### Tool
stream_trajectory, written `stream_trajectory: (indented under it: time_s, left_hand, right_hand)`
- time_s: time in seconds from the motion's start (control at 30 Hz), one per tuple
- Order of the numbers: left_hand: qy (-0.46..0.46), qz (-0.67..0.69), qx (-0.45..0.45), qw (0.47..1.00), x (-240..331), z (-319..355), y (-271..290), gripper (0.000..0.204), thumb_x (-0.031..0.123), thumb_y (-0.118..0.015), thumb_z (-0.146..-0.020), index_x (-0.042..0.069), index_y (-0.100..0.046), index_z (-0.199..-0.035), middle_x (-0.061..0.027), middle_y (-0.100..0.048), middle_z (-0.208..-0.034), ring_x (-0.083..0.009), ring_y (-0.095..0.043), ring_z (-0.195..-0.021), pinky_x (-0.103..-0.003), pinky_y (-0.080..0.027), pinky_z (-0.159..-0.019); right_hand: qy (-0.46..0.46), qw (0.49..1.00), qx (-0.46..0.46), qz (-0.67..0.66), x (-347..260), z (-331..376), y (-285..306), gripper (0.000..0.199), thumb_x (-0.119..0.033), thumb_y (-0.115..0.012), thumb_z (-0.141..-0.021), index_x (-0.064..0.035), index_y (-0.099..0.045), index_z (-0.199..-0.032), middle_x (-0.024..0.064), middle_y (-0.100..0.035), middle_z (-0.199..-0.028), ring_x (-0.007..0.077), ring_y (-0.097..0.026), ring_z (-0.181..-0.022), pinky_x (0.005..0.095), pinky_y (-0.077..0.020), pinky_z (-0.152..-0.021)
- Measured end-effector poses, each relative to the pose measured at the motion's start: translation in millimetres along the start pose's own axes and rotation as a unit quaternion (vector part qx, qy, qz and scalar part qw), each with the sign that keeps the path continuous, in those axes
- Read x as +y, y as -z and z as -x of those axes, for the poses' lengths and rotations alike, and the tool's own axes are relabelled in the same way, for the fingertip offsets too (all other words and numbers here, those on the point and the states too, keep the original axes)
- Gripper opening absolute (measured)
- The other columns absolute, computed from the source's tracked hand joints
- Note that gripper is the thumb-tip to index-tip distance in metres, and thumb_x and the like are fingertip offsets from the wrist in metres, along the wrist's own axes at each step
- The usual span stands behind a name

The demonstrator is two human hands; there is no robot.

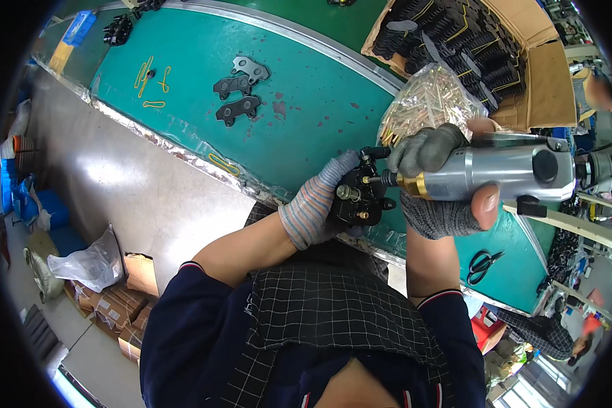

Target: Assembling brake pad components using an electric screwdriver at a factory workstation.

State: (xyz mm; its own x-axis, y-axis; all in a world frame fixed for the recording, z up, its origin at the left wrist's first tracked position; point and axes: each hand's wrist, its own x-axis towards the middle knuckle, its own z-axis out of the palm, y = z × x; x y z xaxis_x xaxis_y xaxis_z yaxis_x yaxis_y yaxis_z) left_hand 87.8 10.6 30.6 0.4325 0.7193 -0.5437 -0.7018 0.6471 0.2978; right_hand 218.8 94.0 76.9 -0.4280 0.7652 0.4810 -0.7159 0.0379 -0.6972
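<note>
Teal-green workbench with a silver metal rim [306, 88] runs diagonally from upper left to lower right, taking up most of the frame. Grey concrete floor [143, 197] fills the left centre below it.

Open brown cardboard box packed with black metal plates tied in yellow bands [469, 41] sits at upper right, on the bench edge. Crumpled clear plastic bag [92, 262] lies on brown cartons at lower left.

Clear bag of small brass-coloured pins [428, 98] is just below-left of the cardboard box, touching it, directly above the right hand.

Silver-grey cylindrical power driver with a brass collar and black knob [503, 170] lies horizontal at right centre. Right hand in a grey knit glove [435, 183] is wrapped tight around its front end, bare thumb tip under the body. Bit tip points left into the part.

Black cast metal caliper-like part with brass fittings [360, 197] is at frame centre, over the near edge of the bench. Left hand in a striped grey-white knit glove [313, 207] grips it from the left side, fingers curled around the back.

Three flat dark grey metal brackets [239, 92] lie loose on the bench at upper centre. Black-handled scissors [483, 262] lie on the bench at lower right, under the right forearm. Yellow rubber bands [148, 75] are scattered at upper left, one more [223, 164] near the bench rim.
</note>
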Motion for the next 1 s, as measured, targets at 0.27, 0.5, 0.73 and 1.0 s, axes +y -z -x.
stream_trajectory:
  time_s: [0.27,0.5,0.73,1.0]
  left_hand:
    - [0.018,0.0,0.011,1.0,7,-1,-7,0.069,0.07,-0.057,-0.078,0.016,-0.054,-0.121,-0.0067,-0.064,-0.103,-0.0207,-0.066,-0.086,-0.037,-0.054,-0.059]
    - [-0.008,0.015,0.015,1.0,5,-4,-12,0.068,0.067,-0.057,-0.079,0.015,-0.054,-0.122,-0.0077,-0.064,-0.101,-0.0207,-0.065,-0.086,-0.037,-0.055,-0.063]
    - [-0.049,0.036,-0.02,0.998,2,-9,-9,0.067,0.063,-0.06,-0.079,0.015,-0.052,-0.125,-0.0067,-0.065,-0.102,-0.0196,-0.064,-0.085,-0.035,-0.052,-0.06]
    - [-0.059,0.038,-0.003,0.998,-10,-5,-11,0.061,0.065,-0.059,-0.079,0.015,-0.055,-0.113,-0.0033,-0.064,-0.089,-0.0177,-0.065,-0.074,-0.035,-0.052,-0.055]
  right_hand:
    - [-0.016,0.997,0.073,0.037,-1,4,2,0.065,-0.055,-0.061,-0.08,-0.0114,-0.045,-0.125,0.009,-0.055,-0.079,0.0217,-0.054,-0.063,0.0389,-0.0442,-0.06]
    - [0.0,0.998,0.055,0.04,-1,-1,-1,0.073,-0.055,-0.062,-0.08,-0.0122,-0.04,-0.134,0.0087,-0.055,-0.079,0.0208,-0.054,-0.062,0.0376,-0.0432,-0.058]
    - [0.046,0.999,-0.007,0.002,-22,0,-18,0.081,-0.056,-0.064,-0.079,-0.0123,-0.034,-0.141,0.0077,-0.056,-0.077,0.0188,-0.053,-0.056,0.0343,-0.0424,-0.051]
    - [0.014,0.999,-0.009,0.043,-34,23,-28,0.081,-0.055,-0.067,-0.078,-0.0117,-0.035,-0.139,0.0073,-0.058,-0.078,0.0189,-0.055,-0.055,0.0345,-0.0436,-0.05]
